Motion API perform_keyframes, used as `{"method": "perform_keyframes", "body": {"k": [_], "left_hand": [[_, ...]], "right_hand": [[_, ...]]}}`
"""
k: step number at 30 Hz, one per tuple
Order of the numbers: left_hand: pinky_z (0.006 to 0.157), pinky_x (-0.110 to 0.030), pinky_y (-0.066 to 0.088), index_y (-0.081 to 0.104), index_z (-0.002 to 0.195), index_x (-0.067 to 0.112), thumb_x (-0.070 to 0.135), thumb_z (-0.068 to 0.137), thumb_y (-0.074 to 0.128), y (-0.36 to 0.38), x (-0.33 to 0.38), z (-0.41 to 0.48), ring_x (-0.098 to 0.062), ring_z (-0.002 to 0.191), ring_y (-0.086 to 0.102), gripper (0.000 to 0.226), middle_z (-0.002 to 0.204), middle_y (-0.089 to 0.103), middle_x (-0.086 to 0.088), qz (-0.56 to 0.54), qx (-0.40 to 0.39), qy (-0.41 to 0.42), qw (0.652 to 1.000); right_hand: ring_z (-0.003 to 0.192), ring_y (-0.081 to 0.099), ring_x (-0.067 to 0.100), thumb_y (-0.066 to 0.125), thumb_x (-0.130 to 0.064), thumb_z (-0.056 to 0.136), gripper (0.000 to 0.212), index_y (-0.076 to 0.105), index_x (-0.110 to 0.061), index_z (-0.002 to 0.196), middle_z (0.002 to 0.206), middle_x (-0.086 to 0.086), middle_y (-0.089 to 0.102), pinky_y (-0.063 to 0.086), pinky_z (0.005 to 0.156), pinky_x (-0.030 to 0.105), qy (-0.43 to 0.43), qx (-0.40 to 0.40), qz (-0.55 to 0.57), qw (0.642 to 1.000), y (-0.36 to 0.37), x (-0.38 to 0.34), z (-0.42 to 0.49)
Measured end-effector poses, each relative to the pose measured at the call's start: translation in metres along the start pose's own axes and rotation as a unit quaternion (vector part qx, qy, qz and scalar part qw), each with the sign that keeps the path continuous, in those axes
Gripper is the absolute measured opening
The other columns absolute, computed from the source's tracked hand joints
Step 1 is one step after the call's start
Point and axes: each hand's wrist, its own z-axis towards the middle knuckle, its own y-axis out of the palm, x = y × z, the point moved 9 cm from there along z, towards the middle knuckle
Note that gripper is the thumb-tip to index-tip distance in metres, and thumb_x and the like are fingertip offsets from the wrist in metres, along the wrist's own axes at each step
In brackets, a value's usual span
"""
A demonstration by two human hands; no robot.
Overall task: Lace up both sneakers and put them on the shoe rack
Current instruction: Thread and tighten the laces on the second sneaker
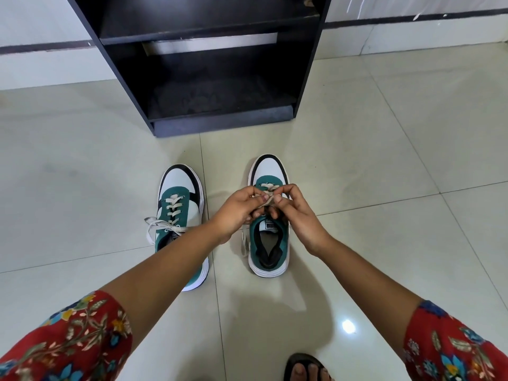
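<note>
Sandalled foot (306, 367): nearest the camera, bottom edge, toes only, rest cut off.
Sleeves: red floral, both forearms reached forward over the tiled floor (384, 166).
Left hand (239, 209): fingers pressed together, pinching the lace (265, 200) over the right-side sneaker (269, 251).
Right hand (295, 211): fingers curled in, pinching the same lace; the two hands touched at the fingertips.
Right-side sneaker: on the floor, toe toward the shoe rack (220, 116), upper eyelets looked open, tying looked unfinished.
Left-side sneaker (180, 204): just beside the other, partly under the left forearm, laced, bow (162, 226) looked tied with loops trailing to the floor.
Shoe rack: black, near and ahead of both sneakers, lower shelf bare apart from dusty marks.
Step (judged): forming the knot on the second sneaker; racking not yet done.
Risk: lace could slip from the pinch if tension dropped, leaving a loose knot.
Risk: trailing bow loops on the left-side sneaker could snag or pull undone on lifting.
Risk: a free lace end hung beside the right-side sneaker and could be trapped under the sole.
Hidden: knot itself covered by fingers; cannot tell loop or crossing.
Cut off: rack top out of frame; tongue logo too small to read.
</note>
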Motion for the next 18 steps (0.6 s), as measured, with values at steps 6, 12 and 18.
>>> {"method": "perform_keyframes", "body": {"k": [6, 12, 18], "left_hand": [[0.061, -0.009, 0.043, 0.063, 0.091, 0.004, 0.012, 0.085, 0.065, -0.009, 0.038, -0.015, 0.006, 0.056, 0.058, 0.01, 0.073, 0.067, 0.001, 0.211, 0.104, 0.164, 0.958], [0.072, -0.036, 0.05, 0.064, 0.09, 0.011, 0.022, 0.08, 0.068, 0.006, 0.062, -0.029, -0.019, 0.085, 0.064, 0.015, 0.09, 0.07, -0.003, 0.436, 0.12, 0.286, 0.845], [0.073, -0.025, 0.046, 0.063, 0.111, 0.025, 0.024, 0.084, 0.064, 0.005, 0.051, -0.019, -0.006, 0.072, 0.062, 0.027, 0.092, 0.074, 0.001, 0.41, 0.105, 0.179, 0.888]], "right_hand": [[0.041, 0.051, 0.004, 0.037, -0.01, 0.098, 0.012, 0.042, -0.01, 0.088, 0.055, 0.008, 0.048, 0.042, 0.045, 0.011, 0.07, 0.097, 0.073, 0.99, -0.012, 0.004, 0.006], [0.036, 0.047, 0.003, 0.046, -0.007, 0.093, 0.013, 0.052, -0.009, 0.082, 0.045, 0.0, 0.051, 0.037, 0.04, 0.011, 0.123, 0.074, 0.017, 0.989, -0.014, 0.009, 0.014], [0.04, 0.049, 0.004, 0.046, -0.01, 0.095, 0.018, 0.052, -0.012, 0.078, 0.044, -0.002, 0.052, 0.041, 0.044, 0.011, 0.105, 0.076, 0.063, 0.99, -0.016, 0.013, 0.011]]}}
